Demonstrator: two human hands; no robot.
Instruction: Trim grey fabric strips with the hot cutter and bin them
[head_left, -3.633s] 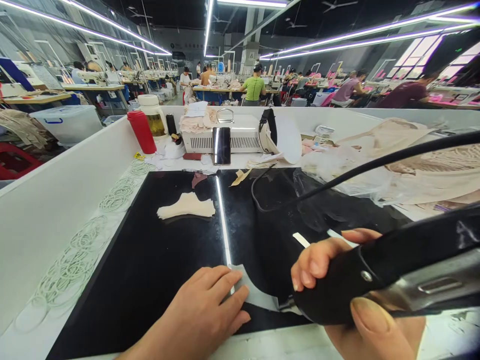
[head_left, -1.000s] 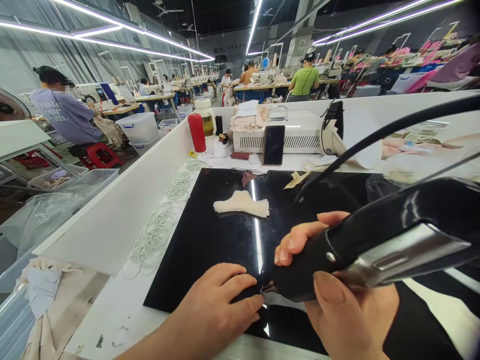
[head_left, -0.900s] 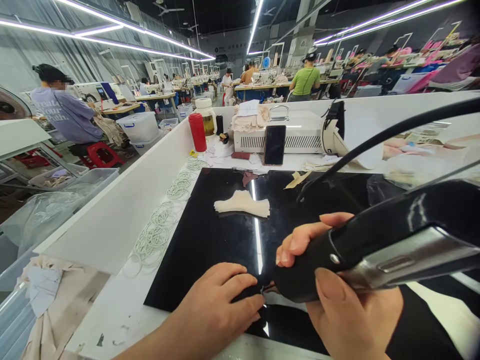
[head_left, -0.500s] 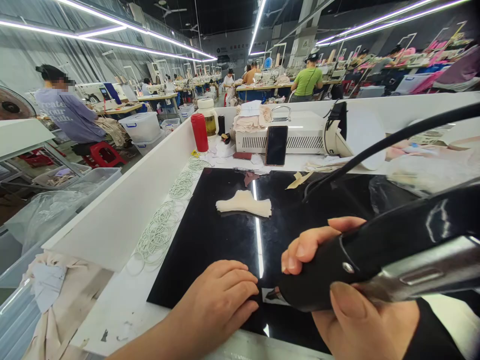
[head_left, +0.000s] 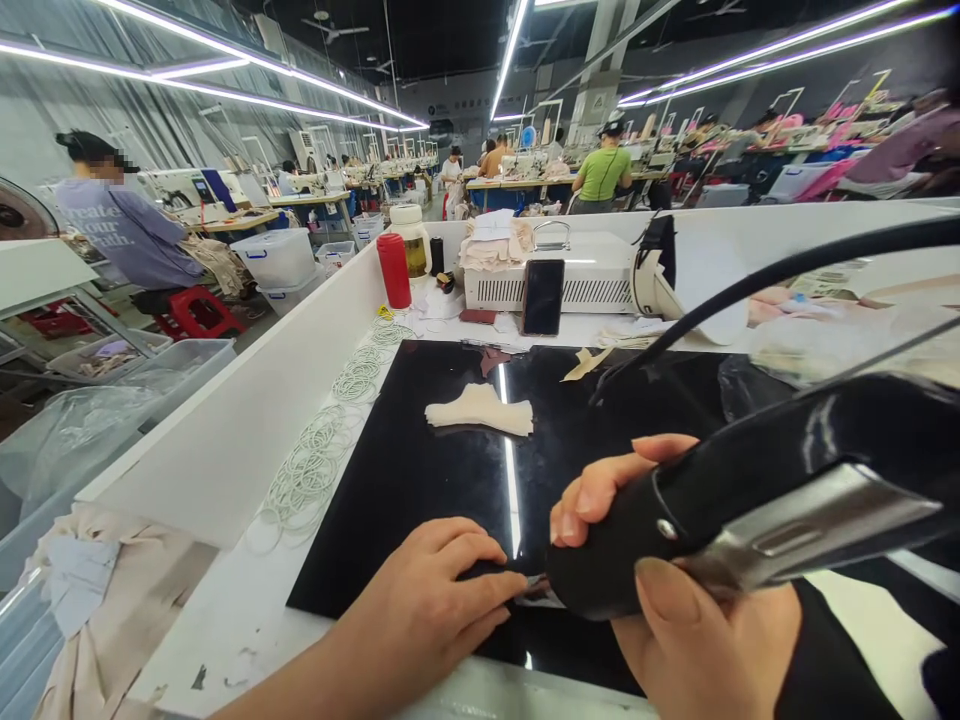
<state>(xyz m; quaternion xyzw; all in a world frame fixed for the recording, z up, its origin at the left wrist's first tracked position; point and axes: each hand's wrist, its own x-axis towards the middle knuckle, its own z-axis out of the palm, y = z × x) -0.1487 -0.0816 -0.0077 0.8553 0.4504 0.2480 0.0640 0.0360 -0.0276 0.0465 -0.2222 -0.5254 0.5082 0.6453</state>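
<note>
My right hand [head_left: 675, 620] is wrapped round a black corded hand tool [head_left: 750, 480] with a long metal lever on its side, the thumb beneath the lever. The tool's rounded end is low over a glossy black plate [head_left: 420, 500]. My left hand [head_left: 442, 590] lies palm down at the plate's near edge, fingers apart, its index fingertip touching or nearly touching a small shiny pale patch [head_left: 541, 592] beside the tool's end. Whether anything is under those fingers is hidden. Farther back on the plate lies a stack of cream fabric pieces [head_left: 480, 409].
Pale green elastic loops [head_left: 307, 465] lie along the left, by the white side wall [head_left: 225, 440]. Behind the plate stand a phone [head_left: 542, 297], a red bottle [head_left: 394, 270] and a white vented machine [head_left: 592, 275]. A black cable [head_left: 795, 265] arches on the right. Several people sit at sewing tables beyond.
My left index finger has reached out to the right, to the patch by the tool's end. The view has shifted slightly; my right hand keeps its grip on the tool.
</note>
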